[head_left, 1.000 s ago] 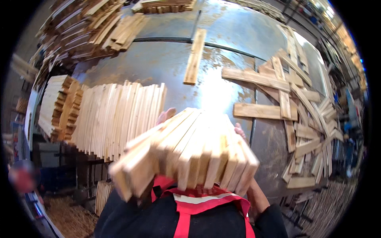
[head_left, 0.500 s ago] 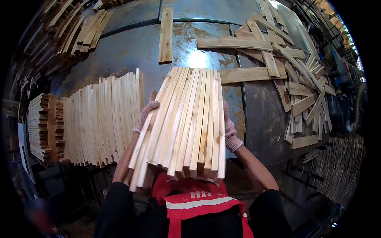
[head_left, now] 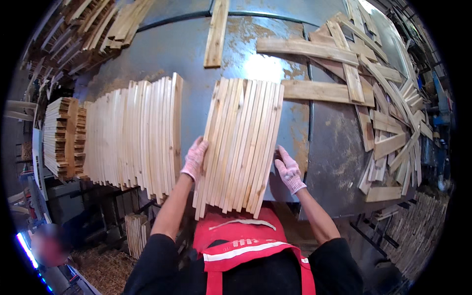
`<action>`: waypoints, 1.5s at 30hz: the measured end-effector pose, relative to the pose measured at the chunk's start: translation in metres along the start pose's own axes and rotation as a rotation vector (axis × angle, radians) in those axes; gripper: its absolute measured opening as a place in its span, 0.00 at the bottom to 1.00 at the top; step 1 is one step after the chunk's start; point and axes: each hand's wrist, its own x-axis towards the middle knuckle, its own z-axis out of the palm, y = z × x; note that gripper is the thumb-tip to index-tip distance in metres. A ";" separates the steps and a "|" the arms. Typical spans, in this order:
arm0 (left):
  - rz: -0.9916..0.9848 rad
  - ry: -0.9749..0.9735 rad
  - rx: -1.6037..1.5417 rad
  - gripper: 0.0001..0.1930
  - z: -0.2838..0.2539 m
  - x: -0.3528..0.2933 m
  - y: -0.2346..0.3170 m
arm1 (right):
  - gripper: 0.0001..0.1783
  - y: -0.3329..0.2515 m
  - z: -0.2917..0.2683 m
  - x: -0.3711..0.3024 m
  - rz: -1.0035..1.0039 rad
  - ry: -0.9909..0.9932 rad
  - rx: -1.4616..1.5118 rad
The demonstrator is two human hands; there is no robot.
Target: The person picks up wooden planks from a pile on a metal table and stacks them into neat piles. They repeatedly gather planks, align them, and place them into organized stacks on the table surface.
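A row of narrow wooden boards (head_left: 241, 142), packed side by side on edge, lies at the front of the metal table. My left hand (head_left: 195, 158), in a pinkish knit glove, rests against the row's left side with its fingers stretched along it. At the right side, my right hand (head_left: 290, 170), gloved alike, is open with thumb and fingers apart, a small gap from the outermost board. To the left stands a longer row of similar boards (head_left: 132, 132), separated from mine by a strip of table.
A single board (head_left: 216, 39) lies farther back on the metal table (head_left: 196, 54). Loose boards pile up (head_left: 388, 128) at the right. Stacked pieces (head_left: 59, 137) stand at the far left, more boards (head_left: 128, 24) at the back left. Another person (head_left: 49, 244) is at the lower left.
The row of boards, earlier tilted up between both hands, now lies lower and flatter on the table. My right hand has come away from its side; my left has slid nearer me.
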 end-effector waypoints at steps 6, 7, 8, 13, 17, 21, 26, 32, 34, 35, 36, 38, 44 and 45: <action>-0.126 0.075 0.225 0.32 0.015 -0.009 0.028 | 0.31 -0.111 0.000 0.152 -0.451 0.283 -0.387; -0.118 0.060 0.208 0.32 0.018 -0.006 0.027 | 0.31 -0.136 0.005 0.184 -0.464 0.246 -0.500; -0.113 0.040 0.196 0.32 0.021 -0.006 0.027 | 0.30 -0.138 0.016 0.221 -0.464 0.250 -0.598; -0.138 -0.047 0.010 0.32 0.014 0.000 0.026 | 0.20 -0.174 0.033 0.306 -0.079 -0.306 -0.937; -0.045 -0.118 0.117 0.31 -0.012 0.022 0.004 | 0.18 -0.175 0.046 0.285 -0.066 -0.133 -0.964; 0.014 0.005 0.154 0.25 -0.028 0.026 0.001 | 0.20 -0.199 0.028 0.233 -0.088 0.066 -0.548; 0.020 0.142 0.174 0.22 -0.049 0.047 -0.015 | 0.41 -0.228 0.022 0.157 -0.355 0.106 0.449; 0.423 0.038 0.634 0.21 -0.063 0.068 -0.018 | 0.60 -0.135 0.104 0.118 -0.119 -0.155 0.572; 0.041 0.018 0.337 0.23 -0.041 0.040 0.033 | 0.55 -0.192 0.073 0.121 -0.104 -0.156 0.722; 0.312 -0.077 0.701 0.25 -0.050 0.035 0.036 | 0.51 -0.219 0.053 0.122 -0.168 -0.109 0.803; 0.134 -0.076 0.477 0.26 -0.049 0.030 0.034 | 0.45 -0.231 0.028 0.127 -0.206 -0.070 0.809; -0.008 -0.086 0.263 0.28 -0.041 0.013 0.030 | 0.41 -0.237 -0.029 0.132 -0.223 0.083 0.733; 0.392 -0.012 0.679 0.29 -0.027 -0.010 -0.002 | 0.48 -0.093 -0.122 0.099 0.091 0.316 -0.034; 0.338 -0.022 0.515 0.31 -0.024 -0.012 -0.012 | 0.47 -0.077 -0.098 0.085 0.005 0.329 -0.200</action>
